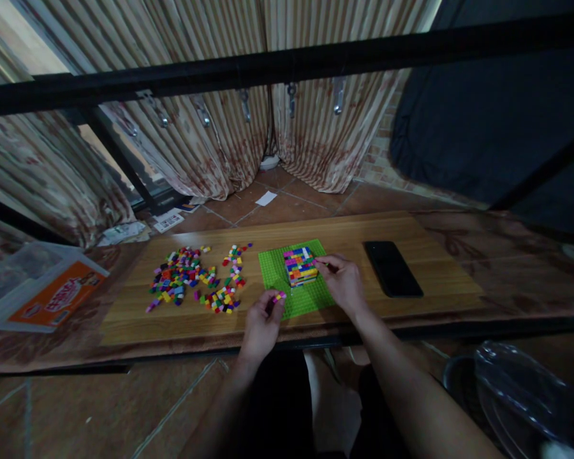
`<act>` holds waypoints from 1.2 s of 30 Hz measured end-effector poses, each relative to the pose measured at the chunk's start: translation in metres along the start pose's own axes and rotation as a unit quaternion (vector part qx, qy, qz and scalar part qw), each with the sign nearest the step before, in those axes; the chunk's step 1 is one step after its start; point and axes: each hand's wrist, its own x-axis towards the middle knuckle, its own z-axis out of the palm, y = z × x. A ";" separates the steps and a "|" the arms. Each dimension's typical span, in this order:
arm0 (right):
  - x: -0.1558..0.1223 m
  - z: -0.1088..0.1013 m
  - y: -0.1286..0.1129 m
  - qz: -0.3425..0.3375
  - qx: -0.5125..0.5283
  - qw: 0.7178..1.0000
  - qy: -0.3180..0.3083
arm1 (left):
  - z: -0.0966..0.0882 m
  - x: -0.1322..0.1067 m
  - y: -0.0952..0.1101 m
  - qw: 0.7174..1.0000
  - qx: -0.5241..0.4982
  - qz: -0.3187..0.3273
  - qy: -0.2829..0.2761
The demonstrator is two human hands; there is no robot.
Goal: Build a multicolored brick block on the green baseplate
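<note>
A multicoloured block of stacked toy bricks [300, 266] stands on a green studded baseplate [310, 305]. At the block's right side, my right hand [340, 275] pinches a small pinkish brick [318, 261] against or just beside its upper edge; contact is hard to tell. My left hand [263, 319] is closed over the baseplate's lower left corner. Between its thumb and finger are small pink and yellow bricks [279, 296], too small to count.
Loose bricks lie in a large pile [179, 274] and smaller groups [222, 298] on the wooden board [277, 231]. A black phone [393, 269] rests to the right. At far left stands a clear plastic box [52, 293] with an orange label. A black metal bar [268, 67] crosses behind.
</note>
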 end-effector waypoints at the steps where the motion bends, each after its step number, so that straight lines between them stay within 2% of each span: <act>1: 0.000 0.000 0.000 -0.005 -0.002 1.000 -0.004 | 0.000 0.000 0.001 1.000 0.004 0.001 -0.001; 11: -0.001 -0.001 -0.001 -0.017 0.007 1.000 -0.014 | -0.001 -0.001 0.002 1.000 0.019 0.000 -0.007; 18: 0.000 0.004 0.006 0.065 0.084 0.994 0.018 | -0.001 -0.001 -0.001 1.000 0.013 0.006 -0.003; 23: 0.002 0.013 0.004 0.138 0.185 0.972 0.034 | -0.001 -0.001 0.002 1.000 0.013 0.005 -0.003; 28: 0.006 0.014 0.000 0.182 0.230 0.955 0.039 | -0.001 -0.001 0.004 1.000 0.008 0.003 -0.001; 36: 0.013 0.009 0.001 0.265 0.324 0.908 -0.010 | -0.001 0.000 -0.002 1.000 0.008 0.007 -0.005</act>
